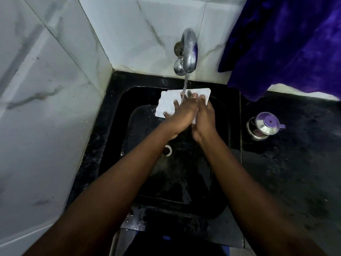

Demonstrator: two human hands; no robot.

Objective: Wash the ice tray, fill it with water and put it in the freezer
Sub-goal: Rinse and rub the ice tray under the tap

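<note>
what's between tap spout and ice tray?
Head view: only a stream of water, falling from the tap spout onto the ice tray.

White marble-veined wall tiles [46, 89] fill the left of the frame and meet a second tiled wall [138, 34] in a corner at upper centre, with grey grout lines showing. A chrome tap [188, 50] comes out of that back wall above a black sink [114, 108], whose drain [167, 150] sits near the frame's middle. To the right runs a speckled black countertop [295, 172], wet and faintly glossy. A purple velvet-like cloth [286, 43] hangs at upper right. On the counter stands a steel container with a purple lid [263, 126]. The light is dim.
</note>
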